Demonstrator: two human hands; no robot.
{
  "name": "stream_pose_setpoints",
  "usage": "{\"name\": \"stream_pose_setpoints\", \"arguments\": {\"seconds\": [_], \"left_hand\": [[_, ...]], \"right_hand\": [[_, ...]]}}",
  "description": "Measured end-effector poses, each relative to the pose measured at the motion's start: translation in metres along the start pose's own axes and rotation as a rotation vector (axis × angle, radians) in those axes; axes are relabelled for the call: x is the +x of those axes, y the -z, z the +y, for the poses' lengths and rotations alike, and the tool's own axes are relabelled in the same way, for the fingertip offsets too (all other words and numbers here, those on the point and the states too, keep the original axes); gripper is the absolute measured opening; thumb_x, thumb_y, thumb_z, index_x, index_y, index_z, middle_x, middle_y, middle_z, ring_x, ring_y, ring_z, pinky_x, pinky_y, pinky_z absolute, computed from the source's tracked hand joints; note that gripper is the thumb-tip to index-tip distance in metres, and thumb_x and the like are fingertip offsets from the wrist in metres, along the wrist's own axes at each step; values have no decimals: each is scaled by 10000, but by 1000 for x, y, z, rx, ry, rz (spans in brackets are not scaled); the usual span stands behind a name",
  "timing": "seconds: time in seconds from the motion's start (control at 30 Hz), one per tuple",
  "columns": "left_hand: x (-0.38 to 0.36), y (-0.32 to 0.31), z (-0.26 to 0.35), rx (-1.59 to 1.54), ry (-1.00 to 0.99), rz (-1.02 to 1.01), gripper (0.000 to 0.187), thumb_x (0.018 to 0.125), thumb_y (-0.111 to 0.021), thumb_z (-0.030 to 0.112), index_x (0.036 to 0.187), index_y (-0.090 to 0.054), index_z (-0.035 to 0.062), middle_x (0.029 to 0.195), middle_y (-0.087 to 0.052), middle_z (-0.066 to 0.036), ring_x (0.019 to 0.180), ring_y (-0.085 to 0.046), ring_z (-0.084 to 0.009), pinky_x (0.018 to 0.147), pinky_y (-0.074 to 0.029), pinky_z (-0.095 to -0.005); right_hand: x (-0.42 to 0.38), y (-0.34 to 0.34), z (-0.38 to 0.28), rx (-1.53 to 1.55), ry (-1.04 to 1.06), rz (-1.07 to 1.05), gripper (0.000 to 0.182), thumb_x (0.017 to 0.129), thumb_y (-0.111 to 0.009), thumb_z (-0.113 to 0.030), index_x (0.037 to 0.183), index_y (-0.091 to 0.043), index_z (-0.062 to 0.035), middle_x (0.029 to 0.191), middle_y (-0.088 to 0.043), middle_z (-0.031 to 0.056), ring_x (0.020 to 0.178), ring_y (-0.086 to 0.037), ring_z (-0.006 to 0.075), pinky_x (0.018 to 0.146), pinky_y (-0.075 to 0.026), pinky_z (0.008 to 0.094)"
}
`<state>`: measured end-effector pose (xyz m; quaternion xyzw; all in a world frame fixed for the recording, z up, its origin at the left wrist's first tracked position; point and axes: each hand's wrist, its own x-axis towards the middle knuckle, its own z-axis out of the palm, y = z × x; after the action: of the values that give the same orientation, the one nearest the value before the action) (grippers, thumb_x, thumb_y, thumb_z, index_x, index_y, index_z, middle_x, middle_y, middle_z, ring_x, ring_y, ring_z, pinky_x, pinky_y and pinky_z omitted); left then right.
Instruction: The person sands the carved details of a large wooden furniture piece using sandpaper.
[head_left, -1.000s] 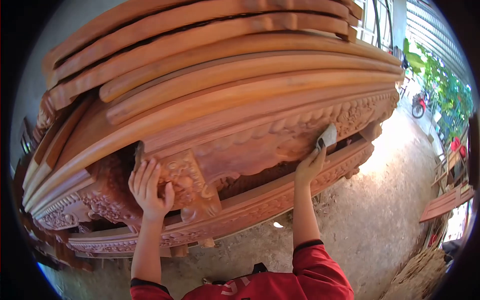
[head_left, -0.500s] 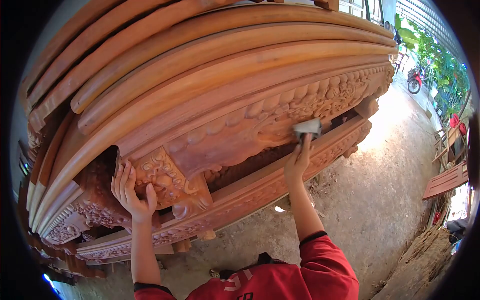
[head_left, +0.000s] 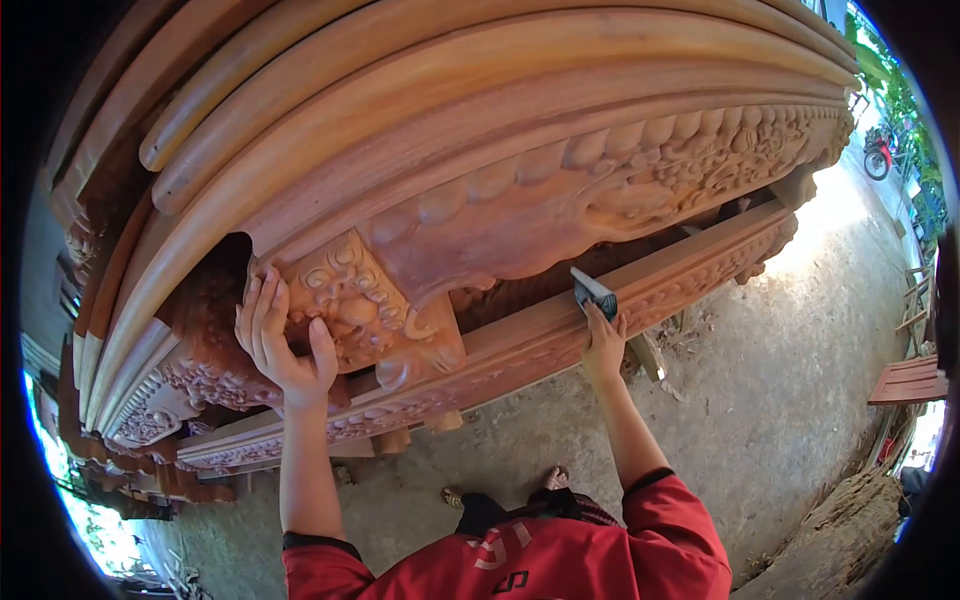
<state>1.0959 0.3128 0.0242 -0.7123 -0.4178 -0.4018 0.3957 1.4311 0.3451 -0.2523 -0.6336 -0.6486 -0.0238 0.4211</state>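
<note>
My right hand (head_left: 605, 347) pinches a folded grey piece of sandpaper (head_left: 594, 292), held at the lower rail (head_left: 690, 262) of a large carved wooden furniture piece. Above it curves the carved apron (head_left: 510, 235), with a row of rounded bumps and scrollwork, and a dark gap lies between apron and rail. My left hand (head_left: 288, 350) rests against the edge of the carved corner block (head_left: 355, 305), fingers stretched upward and thumb apart, with nothing in it.
Long curved wooden slats (head_left: 480, 60) are stacked over the carved piece. Concrete floor (head_left: 760, 370) spreads below and right. A rough wood slab (head_left: 840, 525) and a reddish panel (head_left: 908, 381) lie at the right, and a red motorbike (head_left: 877, 158) stands far off.
My right hand has brought the sandpaper down from the carved apron to the lower rail. My left hand stays at the corner block. The view has shifted, showing more floor and my feet.
</note>
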Motion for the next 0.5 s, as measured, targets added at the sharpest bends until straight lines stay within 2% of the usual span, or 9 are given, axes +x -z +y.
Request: {"name": "stream_pose_setpoints", "arguments": {"seconds": [0.07, 0.13, 0.4, 0.47, 0.5], "left_hand": [[0, -2, 2, 6, 7, 33, 363, 833, -515, 245, 1087, -542, -13, 1157, -567, -160, 1124, -491, -324, 994, -272, -455], [1, -2, 4, 1, 25, 27, 365, 833, -516, 246, 1094, -540, -9, 1159, -567, -155, 1126, -489, -318, 997, -268, -452], [1, 2, 9, 46, 67, -25, 395, 818, -525, 235, 1134, -522, -2, 1191, -545, -132, 1151, -467, -293, 1015, -234, -438], [1, 4, 9, 41, 82, -32, 409, 806, -535, 234, 1143, -517, 3, 1205, -535, -128, 1155, -462, -291, 1019, -223, -436], [1, 4, 9, 37, 76, -29, 413, 802, -540, 232, 1146, -515, 5, 1203, -537, -124, 1155, -463, -291, 1020, -220, -435]], "right_hand": [[2, 2, -5, -18, -13, -15, 379, 762, -486, 5, 1123, -528, -104, 1172, -567, 33, 1119, -516, 190, 1024, -216, 527], [1, 3, -4, -198, 46, 30, 388, 756, -486, 7, 1124, -527, -108, 1158, -573, 35, 1112, -517, 185, 1019, -210, 541], [37, 19, 8, -111, 129, 31, 330, 776, -519, -37, 1094, -549, -117, 1124, -590, 36, 1093, -538, 188, 1020, -212, 542], [51, 19, 10, -59, 248, -143, 301, 825, -539, -159, 1124, -558, -124, 1167, -574, 19, 1161, -485, 186, 1017, -174, 584], [52, 19, 8, -59, 257, -145, 301, 825, -539, -159, 1124, -558, -124, 1167, -574, 19, 1161, -485, 186, 1017, -174, 584]]}}
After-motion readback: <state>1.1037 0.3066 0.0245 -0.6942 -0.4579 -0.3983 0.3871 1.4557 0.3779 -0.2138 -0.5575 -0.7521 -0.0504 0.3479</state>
